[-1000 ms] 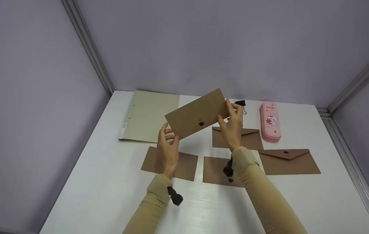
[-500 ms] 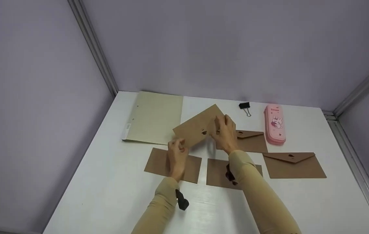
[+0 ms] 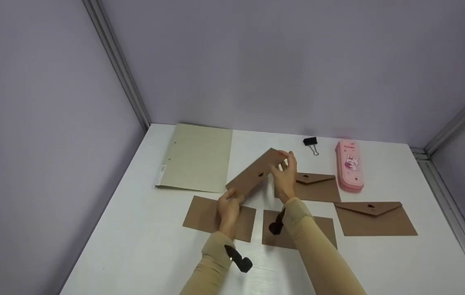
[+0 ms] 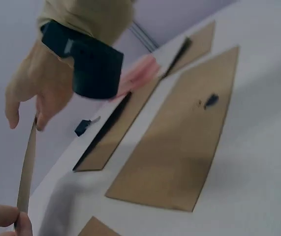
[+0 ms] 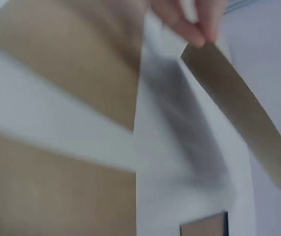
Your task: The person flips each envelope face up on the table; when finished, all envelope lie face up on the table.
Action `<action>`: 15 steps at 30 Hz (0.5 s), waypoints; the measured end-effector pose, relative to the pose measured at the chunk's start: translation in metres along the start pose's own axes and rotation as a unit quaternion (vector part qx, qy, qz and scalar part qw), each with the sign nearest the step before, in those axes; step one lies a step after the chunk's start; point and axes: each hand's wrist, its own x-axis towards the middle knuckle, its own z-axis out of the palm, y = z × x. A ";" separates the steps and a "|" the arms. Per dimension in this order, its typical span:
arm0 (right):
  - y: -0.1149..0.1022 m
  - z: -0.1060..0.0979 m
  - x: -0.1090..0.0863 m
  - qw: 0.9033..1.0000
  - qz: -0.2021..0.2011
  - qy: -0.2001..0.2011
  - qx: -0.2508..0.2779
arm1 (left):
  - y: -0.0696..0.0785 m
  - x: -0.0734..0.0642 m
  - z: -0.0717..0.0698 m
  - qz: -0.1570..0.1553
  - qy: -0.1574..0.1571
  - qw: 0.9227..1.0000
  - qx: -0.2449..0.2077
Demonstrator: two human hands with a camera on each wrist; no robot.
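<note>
Between both hands a brown paper envelope (image 3: 252, 174) is held slantwise above the white table (image 3: 142, 246). A small dark mark shows on its face. My left hand (image 3: 229, 209) pinches its lower left end, while my right hand (image 3: 284, 178) grips the upper right end between thumb and fingers. Nearly edge-on, the same envelope (image 4: 28, 167) shows in the left wrist view. Flat beneath my left arm lies another envelope (image 3: 201, 213), and one more (image 3: 324, 229) is partly covered by my right sleeve.
Two flapped envelopes lie to the right, one behind (image 3: 318, 187) and one nearer (image 3: 373, 221). Behind them are a pink pencil case (image 3: 350, 166) and a black binder clip (image 3: 310, 141). A pale green folder (image 3: 199, 157) lies back left. Walls enclose the back and sides.
Both hands have lowered the held envelope towards the table. Its face has tilted, so it looks narrower now. The binder clip, partly hidden earlier, shows fully.
</note>
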 end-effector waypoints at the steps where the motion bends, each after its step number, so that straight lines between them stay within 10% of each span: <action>1: 0.001 0.000 0.000 1.000 0.011 0.000 0.022 | 0.001 0.000 0.002 -0.009 0.000 1.000 -0.018; 8: 0.011 -0.002 -0.007 0.997 0.058 -0.049 -0.003 | -0.001 -0.008 0.017 -0.003 0.005 0.998 -0.070; 15: 0.019 0.004 -0.023 0.982 0.115 -0.114 -0.096 | 0.002 -0.014 0.036 -0.062 -0.017 0.982 -0.179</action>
